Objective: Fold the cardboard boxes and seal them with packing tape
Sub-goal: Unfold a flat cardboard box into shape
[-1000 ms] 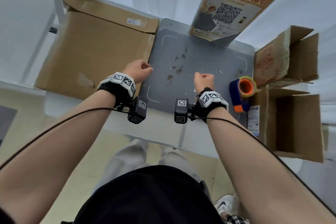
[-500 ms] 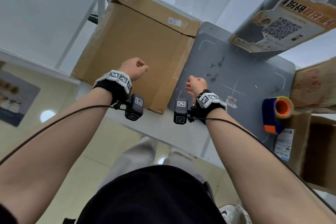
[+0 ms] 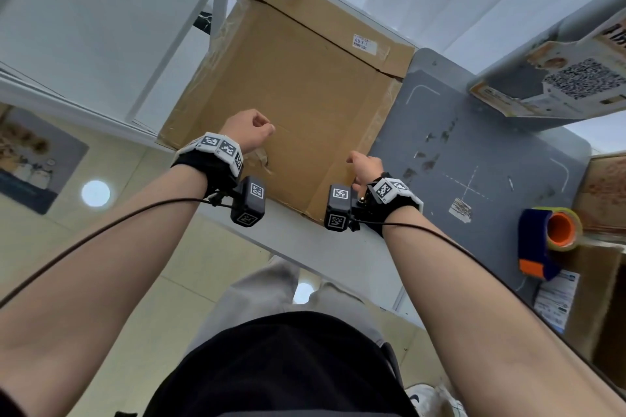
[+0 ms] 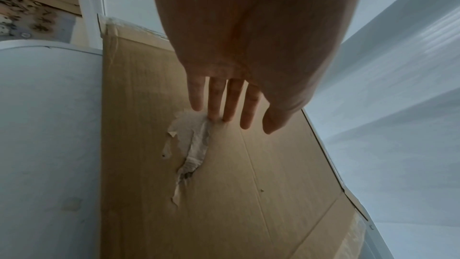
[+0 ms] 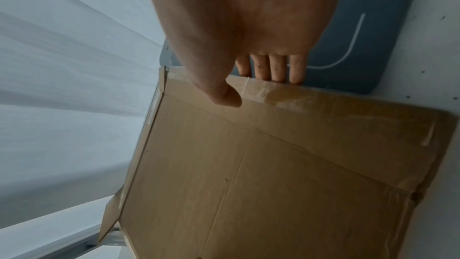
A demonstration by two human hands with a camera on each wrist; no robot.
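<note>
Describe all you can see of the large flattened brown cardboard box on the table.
The large flattened brown cardboard box lies flat, partly over the grey mat. It has crease lines, a small white label, old clear tape along its edges and a torn patch near the left hand, whose straight fingers seem to touch it. The right hand is at its taped edge, thumb on top.

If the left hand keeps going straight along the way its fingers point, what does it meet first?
The left hand points down at the flattened cardboard box; its fingers would meet the panel first, right at the torn paper patch. They may already touch it; depth is unclear.
</note>
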